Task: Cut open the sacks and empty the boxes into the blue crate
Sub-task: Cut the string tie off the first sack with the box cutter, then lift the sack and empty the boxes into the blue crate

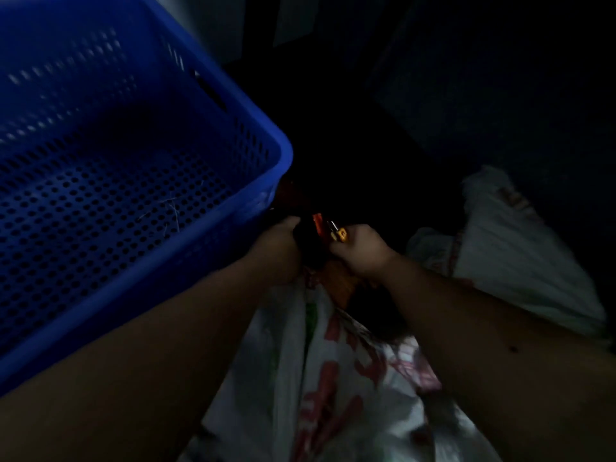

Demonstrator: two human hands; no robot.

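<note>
The room is dim. The blue crate (100, 181) fills the upper left, tilted, its perforated floor bare but for a few pale fibres. Below it the left hand (278, 251) has its fingers curled around something dark at the mouth of the white sack (333, 378) with red and green print; what it grips is too dark to name. Just beside it the right hand (361, 250) grips a small cutter (336, 232) with a yellow handle and a glinting metal tip, held at the sack's opening, near an orange-red thing that is blurred. A second white sack (510, 248) lies to the right, well apart from the crate
</note>
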